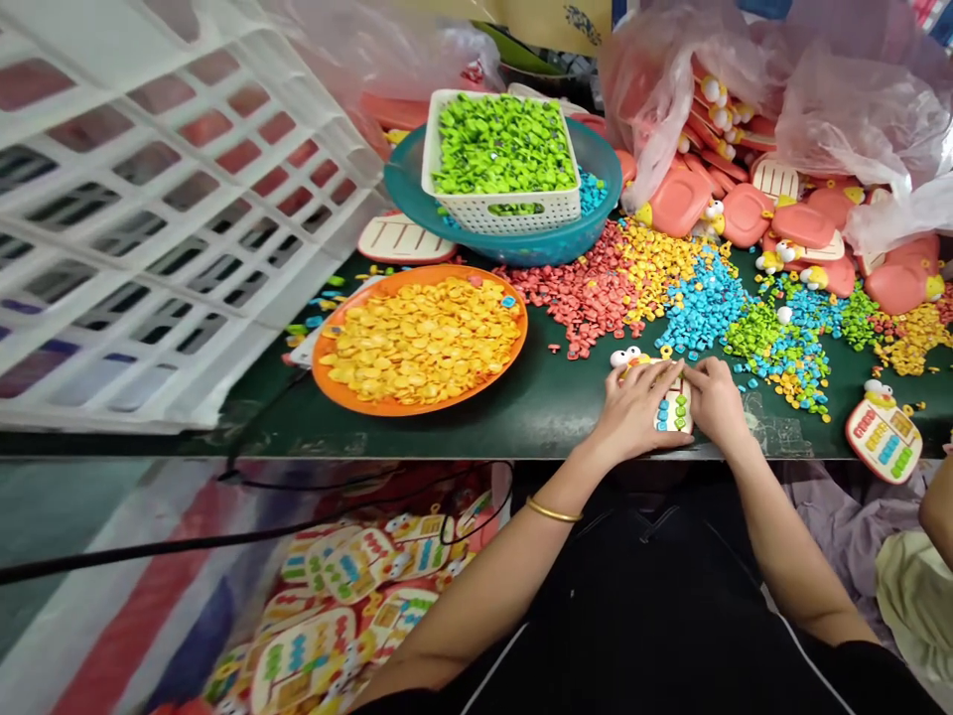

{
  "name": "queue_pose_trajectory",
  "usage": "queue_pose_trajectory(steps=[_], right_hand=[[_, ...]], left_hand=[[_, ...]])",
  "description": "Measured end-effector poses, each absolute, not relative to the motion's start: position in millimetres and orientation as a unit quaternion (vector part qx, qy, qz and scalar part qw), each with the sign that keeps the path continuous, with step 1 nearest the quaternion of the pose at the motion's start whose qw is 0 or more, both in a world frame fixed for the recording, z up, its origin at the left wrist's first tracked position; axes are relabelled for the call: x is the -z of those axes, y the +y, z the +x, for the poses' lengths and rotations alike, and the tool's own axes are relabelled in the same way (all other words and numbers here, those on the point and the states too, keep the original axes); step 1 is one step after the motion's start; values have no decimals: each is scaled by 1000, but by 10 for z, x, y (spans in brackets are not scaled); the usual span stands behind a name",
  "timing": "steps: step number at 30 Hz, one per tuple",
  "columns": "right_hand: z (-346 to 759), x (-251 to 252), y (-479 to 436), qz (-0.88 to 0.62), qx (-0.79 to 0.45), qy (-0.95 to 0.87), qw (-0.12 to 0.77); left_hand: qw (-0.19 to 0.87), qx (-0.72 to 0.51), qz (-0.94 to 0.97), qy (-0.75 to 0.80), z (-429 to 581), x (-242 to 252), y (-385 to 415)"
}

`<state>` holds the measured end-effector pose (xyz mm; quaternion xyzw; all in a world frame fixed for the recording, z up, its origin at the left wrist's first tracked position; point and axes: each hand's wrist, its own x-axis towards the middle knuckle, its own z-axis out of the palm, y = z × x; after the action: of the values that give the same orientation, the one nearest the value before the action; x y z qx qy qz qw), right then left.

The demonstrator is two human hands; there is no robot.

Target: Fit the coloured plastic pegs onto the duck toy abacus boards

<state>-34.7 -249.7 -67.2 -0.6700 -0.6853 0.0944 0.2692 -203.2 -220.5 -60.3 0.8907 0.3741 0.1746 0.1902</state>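
Observation:
A bird-shaped toy panel (674, 413) with bulging white eyes and a cream face lies at the table's front edge. Blue and green buttons show on its lower half. My left hand (638, 402) reaches across the panel, its fingers over the upper part and its thumb along the bottom edge, gripping it. My right hand (716, 402) is closed against the panel's right edge, with curled fingers and its thumb near my left fingertips. Both hands cover much of the panel, so whether a small piece is between the right fingertips is hidden.
Behind my hands lie heaps of red (585, 293), yellow (655, 263) and blue buttons (704, 303). An orange plate (328, 382) of yellow pieces and a white basket (513, 211) in a teal basin (406, 179) stand left. Another toy panel (884, 437) lies right, near a person's arm (939, 506).

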Motion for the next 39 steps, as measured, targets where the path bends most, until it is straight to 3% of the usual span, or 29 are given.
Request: queue_pose_trajectory(steps=[4, 8, 10, 17, 22, 27, 32, 36, 39], right_hand=[[-232, 575, -2640, -634, -108, -727, 239], [223, 603, -2869, -712, -12, -595, 372], [464, 647, -2959, -751, 29, -527, 398], [516, 841, -2898, -751, -22, -547, 369], [323, 780, -2809, -732, -78, -521, 432], [239, 832, -2741, -752, -90, -501, 418], [419, 910, -2885, -737, -97, -485, 460], [716, 839, -3104, -793, 43, -471, 384], [869, 821, -3126, -802, 52, -518, 292]], left_hand=[[172, -177, 897, 366, -2048, 609, -2192], [176, -171, 900, 360, -2088, 628, -2229], [183, -171, 902, 352, -2107, 639, -2274], [191, -171, 898, 358, -2114, 640, -2406], [202, -193, 889, 364, -2126, 616, -2442], [204, -201, 878, 384, -2090, 623, -2446], [190, -212, 883, 372, -2088, 631, -2406], [197, -198, 898, 341, -2130, 601, -2372], [209, -185, 903, 327, -2148, 570, -2354]])
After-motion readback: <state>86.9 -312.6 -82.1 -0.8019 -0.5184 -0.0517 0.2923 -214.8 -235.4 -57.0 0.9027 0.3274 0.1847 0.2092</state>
